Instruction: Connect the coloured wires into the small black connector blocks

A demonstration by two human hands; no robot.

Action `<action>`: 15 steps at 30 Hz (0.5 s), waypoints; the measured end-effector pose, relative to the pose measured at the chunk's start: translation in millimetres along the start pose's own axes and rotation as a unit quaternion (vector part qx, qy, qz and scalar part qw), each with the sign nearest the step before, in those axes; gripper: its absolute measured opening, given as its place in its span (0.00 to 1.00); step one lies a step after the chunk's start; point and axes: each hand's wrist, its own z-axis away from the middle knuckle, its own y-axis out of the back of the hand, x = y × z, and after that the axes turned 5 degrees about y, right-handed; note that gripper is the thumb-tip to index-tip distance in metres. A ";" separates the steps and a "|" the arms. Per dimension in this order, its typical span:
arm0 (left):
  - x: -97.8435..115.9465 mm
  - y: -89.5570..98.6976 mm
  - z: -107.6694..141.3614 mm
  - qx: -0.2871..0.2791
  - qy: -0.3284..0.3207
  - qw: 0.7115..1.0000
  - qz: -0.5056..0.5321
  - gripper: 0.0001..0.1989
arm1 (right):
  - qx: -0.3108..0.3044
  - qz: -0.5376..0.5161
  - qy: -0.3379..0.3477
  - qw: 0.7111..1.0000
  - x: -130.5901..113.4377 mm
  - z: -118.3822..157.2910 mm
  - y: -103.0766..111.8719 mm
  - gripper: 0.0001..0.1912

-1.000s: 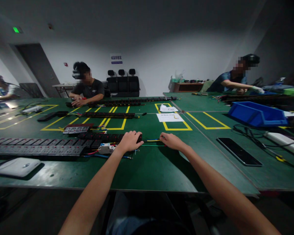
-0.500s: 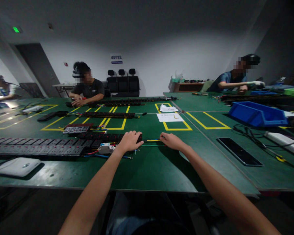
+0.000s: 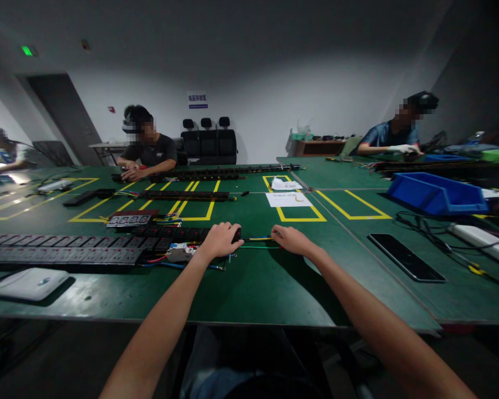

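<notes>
Pinning down the right end of that black socket strip [image 3: 183,232] with your left hand [image 3: 222,240], by the look of it: thumb on one side, fingers over the other, dark end showing in the gap, so I'd call it a half-closed grip. The strip lies lengthwise on the green counter [image 3: 258,299], probably kept flat there so it stays put while the wires are held out straight. Your right hand [image 3: 291,239] is just past that same end of the strip, fingertips drawn together on the yellow and blue wires [image 3: 258,239], I'm guessing to keep them in line with it. Can't tell if the green wire [image 3: 258,247] beside them is in your grip too, since it vanishes under your hand. White block [image 3: 180,252] sits just on your side of the strip, grey socket strips [image 3: 62,255] run off to its left, and a phone [image 3: 405,257] lies well to its right
</notes>
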 end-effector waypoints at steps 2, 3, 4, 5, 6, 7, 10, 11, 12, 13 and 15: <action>0.2 0.3 0.0 -0.002 -0.001 1.000 0.001 0.27 | 0.001 0.001 0.001 1.000 0.5 -0.3 -0.4 0.13; 0.3 0.6 0.0 -0.002 -0.001 1.000 0.002 0.27 | 0.003 0.003 0.002 1.000 0.9 -0.5 -0.7 0.13; 0.3 0.8 0.0 -0.003 -0.002 1.000 0.003 0.27 | 0.004 0.005 0.002 1.000 1.3 -0.7 -1.0 0.13; 0.2 1.0 0.0 -0.004 -0.003 1.000 0.004 0.27 | 0.005 0.007 0.002 1.000 1.6 -0.8 -1.2 0.13; 0.0 1.1 0.0 -0.004 -0.003 1.000 0.005 0.27 | 0.006 0.008 0.003 1.000 1.8 -1.0 -1.4 0.13; -0.3 1.2 -0.1 -0.004 -0.003 1.000 0.006 0.27 | 0.006 0.009 0.004 1.000 2.0 -1.1 -1.6 0.13; -1.3 0.8 -0.1 -0.006 -0.003 1.000 0.009 0.28 | 0.003 0.002 0.003 1.000 1.9 -1.2 -1.5 0.12; -1.4 0.6 0.0 -0.006 -0.003 1.000 0.009 0.28 | 0.002 0.000 0.003 1.000 1.8 -1.1 -1.4 0.12; -1.5 0.4 0.0 -0.006 -0.003 1.000 0.010 0.28 | 0.003 -0.001 0.004 1.000 1.7 -1.1 -1.4 0.12; -1.5 0.2 0.1 -0.005 -0.003 1.000 0.010 0.27 | 0.004 -0.003 0.005 1.000 1.6 -1.0 -1.3 0.12; -1.4 -0.4 0.3 -0.003 -0.002 1.000 0.010 0.27 | 0.007 -0.003 0.008 1.000 1.7 -1.0 -1.5 0.12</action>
